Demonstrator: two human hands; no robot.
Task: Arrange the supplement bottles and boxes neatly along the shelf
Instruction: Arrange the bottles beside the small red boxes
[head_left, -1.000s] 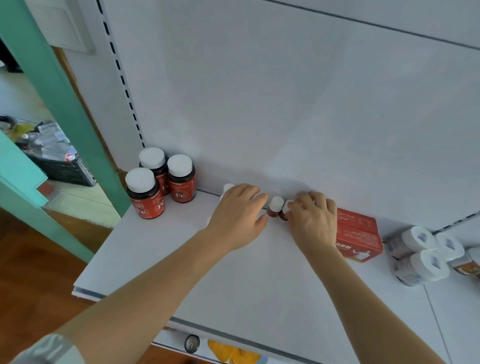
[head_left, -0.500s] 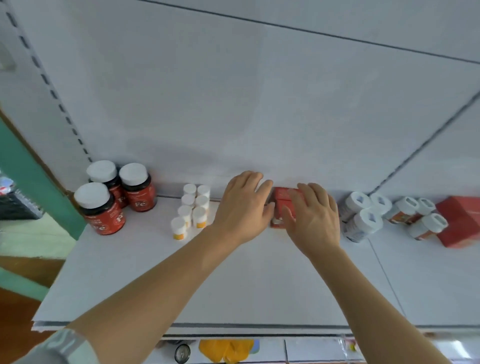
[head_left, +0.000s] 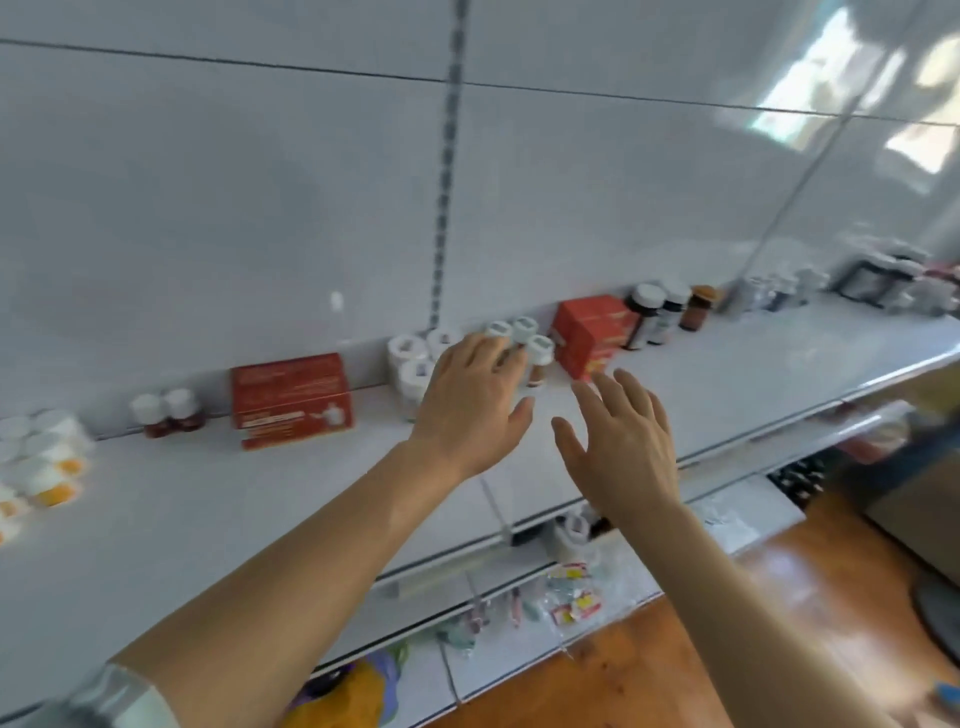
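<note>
Both bare forearms reach forward and up, side by side. The left hand is palm down, its fingers straight and slightly spread. The right hand sits just beside it, a little lower, fingers spread and extended, thumb pointing toward the left hand

Bright daylight, motion blur, upper-right glare
</note>
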